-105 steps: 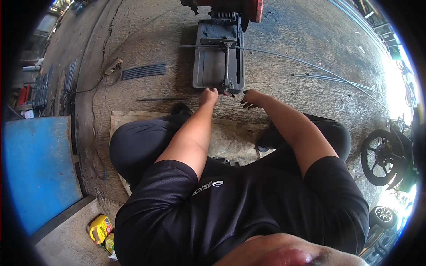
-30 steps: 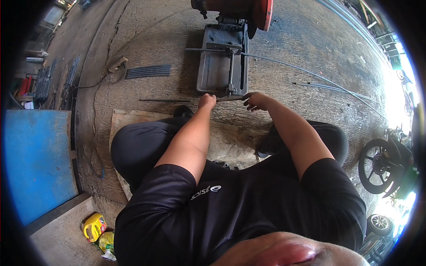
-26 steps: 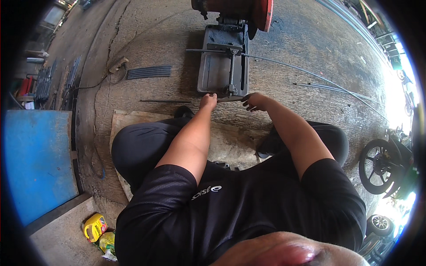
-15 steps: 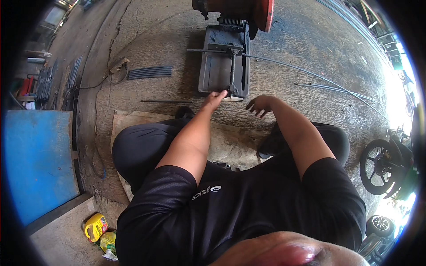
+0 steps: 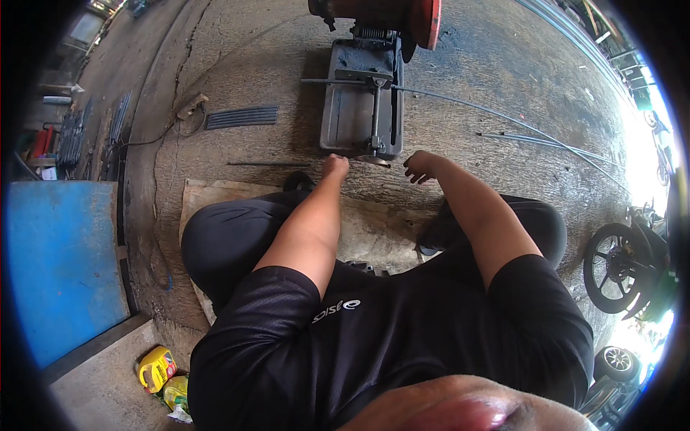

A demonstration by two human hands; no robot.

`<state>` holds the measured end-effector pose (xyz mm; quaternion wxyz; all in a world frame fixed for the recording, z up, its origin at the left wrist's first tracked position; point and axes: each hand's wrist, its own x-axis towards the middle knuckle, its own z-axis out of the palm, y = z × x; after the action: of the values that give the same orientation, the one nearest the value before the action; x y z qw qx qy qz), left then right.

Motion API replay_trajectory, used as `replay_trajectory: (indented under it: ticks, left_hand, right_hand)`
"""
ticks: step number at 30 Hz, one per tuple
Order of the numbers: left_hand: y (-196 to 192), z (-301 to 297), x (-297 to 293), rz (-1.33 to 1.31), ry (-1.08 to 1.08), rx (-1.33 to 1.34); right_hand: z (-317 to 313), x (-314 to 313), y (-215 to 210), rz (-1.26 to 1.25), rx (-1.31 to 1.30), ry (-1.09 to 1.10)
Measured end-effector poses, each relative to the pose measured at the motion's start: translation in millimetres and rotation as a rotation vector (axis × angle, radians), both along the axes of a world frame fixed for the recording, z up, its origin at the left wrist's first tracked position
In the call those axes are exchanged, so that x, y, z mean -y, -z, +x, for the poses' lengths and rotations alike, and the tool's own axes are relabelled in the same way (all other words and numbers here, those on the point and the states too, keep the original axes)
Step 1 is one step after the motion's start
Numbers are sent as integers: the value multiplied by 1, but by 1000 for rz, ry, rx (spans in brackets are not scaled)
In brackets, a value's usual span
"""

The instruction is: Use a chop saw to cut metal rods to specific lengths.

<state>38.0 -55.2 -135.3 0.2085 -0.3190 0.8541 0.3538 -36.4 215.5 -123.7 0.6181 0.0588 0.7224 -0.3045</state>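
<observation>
A chop saw with a dark metal base (image 5: 343, 133) stands on the floor in front of me. A thin metal rod (image 5: 460, 100) lies across the base, held in its vise (image 5: 377, 90), and runs far out to the right. At the near end of the vise screw sits a crank handle (image 5: 374, 160). My left hand (image 5: 335, 167) is just left of the handle and apart from it, fingers curled in, with nothing seen sticking out of them. To the right of the handle, my right hand (image 5: 422, 167) hovers with loosely bent, spread fingers and holds nothing.
Several short cut rods (image 5: 243, 117) lie left of the saw, near a power socket with a cord (image 5: 192, 108). One short rod (image 5: 269, 164) lies nearer me. More long rods (image 5: 532, 140) are at right. A blue panel (image 5: 65, 266) and a motorcycle (image 5: 622, 266) flank me.
My left hand has come off the crank handle and moved a little left and nearer me. The handle has turned. My right hand has shifted slightly, its fingers more bent.
</observation>
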Motion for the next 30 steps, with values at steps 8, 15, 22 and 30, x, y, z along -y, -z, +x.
replay_trajectory:
  ticks: [8, 15, 22, 30]
  left_hand:
    - [-1, 5, -3, -294, 265, 2]
    - [-4, -2, 1, -169, -36, 89]
    - [28, 4, 36, -86, -235, 31]
    - [-6, -2, -18, 575, -82, -107]
  right_hand:
    - [10, 26, -23, -163, -75, 90]
    - [17, 34, -46, -165, -37, 102]
    - [13, 60, -96, -543, 405, -211]
    - [10, -10, 5, 63, -217, -332]
